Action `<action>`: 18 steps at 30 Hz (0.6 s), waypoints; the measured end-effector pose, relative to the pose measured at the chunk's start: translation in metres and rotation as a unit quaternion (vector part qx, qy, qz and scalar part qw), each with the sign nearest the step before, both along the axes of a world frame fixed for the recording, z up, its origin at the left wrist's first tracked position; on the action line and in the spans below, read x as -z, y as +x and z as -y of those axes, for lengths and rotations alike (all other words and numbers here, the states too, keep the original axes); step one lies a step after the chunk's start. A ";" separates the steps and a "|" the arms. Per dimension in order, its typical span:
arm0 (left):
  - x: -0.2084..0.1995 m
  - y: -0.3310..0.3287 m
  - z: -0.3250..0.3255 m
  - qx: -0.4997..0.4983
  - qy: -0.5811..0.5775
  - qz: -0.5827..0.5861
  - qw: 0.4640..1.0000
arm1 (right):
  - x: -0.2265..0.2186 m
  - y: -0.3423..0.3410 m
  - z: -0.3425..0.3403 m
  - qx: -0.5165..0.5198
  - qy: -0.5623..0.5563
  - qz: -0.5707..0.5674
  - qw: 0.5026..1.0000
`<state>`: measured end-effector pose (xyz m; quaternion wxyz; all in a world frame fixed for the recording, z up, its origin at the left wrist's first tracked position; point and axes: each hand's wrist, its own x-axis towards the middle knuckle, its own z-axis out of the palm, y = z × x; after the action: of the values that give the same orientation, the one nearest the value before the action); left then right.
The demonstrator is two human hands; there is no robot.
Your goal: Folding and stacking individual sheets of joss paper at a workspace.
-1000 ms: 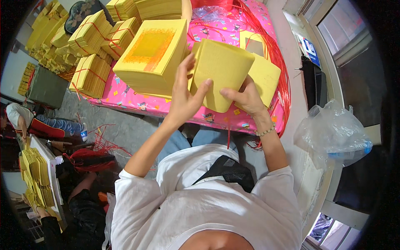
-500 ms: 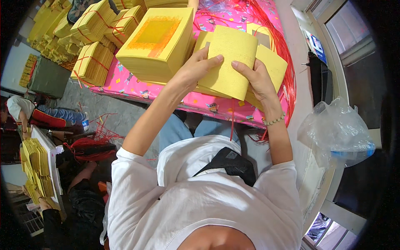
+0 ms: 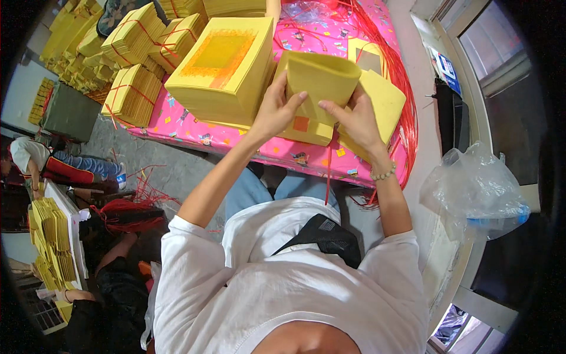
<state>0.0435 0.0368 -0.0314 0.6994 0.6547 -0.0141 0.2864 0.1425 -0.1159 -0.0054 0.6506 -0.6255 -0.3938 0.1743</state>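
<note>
A curled wad of yellow paper sheets (image 3: 321, 82) is held upright over the pink-covered table, its top edge bent into a loop. My left hand (image 3: 277, 112) grips its left side with the thumb in front. On the other side, my right hand (image 3: 357, 120) pinches it, thumb forward and fingers hidden behind. Below the wad lies yellow paper with an orange square (image 3: 300, 124). Other loose yellow sheets (image 3: 384, 97) lie just right of my right hand. A tall block of yellow paper with an orange-bordered panel (image 3: 215, 88) stands left of my left hand.
Red-tied yellow bundles (image 3: 132, 94) sit at the table's left. Red plastic strands (image 3: 407, 112) run along the right edge of the table (image 3: 268, 147). A clear plastic bag (image 3: 471, 189) hangs at right. People work at another table (image 3: 73, 224) on the left.
The paper, flatter and facing me before, is now bent, its top edge curled over. Both hands have moved slightly lower, and the paper with the orange square has come into view.
</note>
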 end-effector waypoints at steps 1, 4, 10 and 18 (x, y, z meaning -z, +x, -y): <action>0.007 -0.002 0.002 -0.011 0.011 0.014 1.000 | 0.004 0.000 -0.001 0.005 -0.024 0.033 0.999; 0.018 -0.003 0.009 -0.033 -0.002 0.022 0.999 | 0.009 -0.003 -0.001 0.008 -0.028 0.036 0.999; 0.015 -0.003 0.017 -0.052 0.019 0.025 0.998 | 0.015 0.003 0.001 0.012 -0.060 0.029 0.998; -0.031 -0.007 0.001 0.022 -0.043 -0.092 0.995 | -0.004 0.006 -0.003 -0.002 0.026 -0.037 0.999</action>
<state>0.0367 0.0354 -0.0009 0.7316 0.6469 0.0485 0.2094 0.1489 -0.1131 -0.0011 0.6803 -0.6007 -0.3753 0.1883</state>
